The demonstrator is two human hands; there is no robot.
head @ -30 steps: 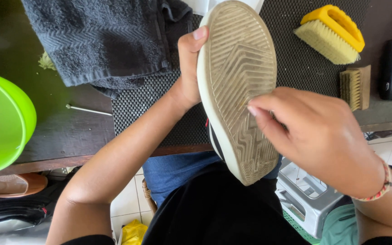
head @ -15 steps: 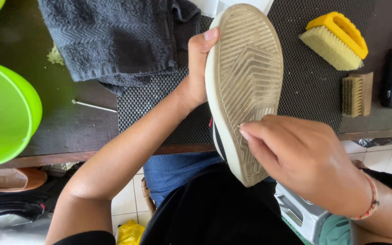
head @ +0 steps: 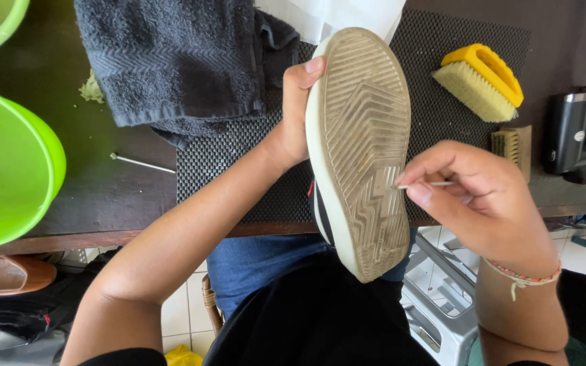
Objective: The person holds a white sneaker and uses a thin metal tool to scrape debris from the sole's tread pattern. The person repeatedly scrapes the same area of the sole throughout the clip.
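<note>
Head view: left hand (head: 296,112) is gripping the upturned shoe (head: 359,149); right hand (head: 473,196) is pinching a thin pick (head: 425,184), best kept along the grooves.

The right hand (head: 483,203) has drawn off the shoe sole (head: 361,149) toward the right; a second ago it lay over the tread, covering the lower part. Now that tread shows bare, and a thin white stick (head: 425,184) pinched in its fingers (head: 418,193) meets the sole's right edge
</note>
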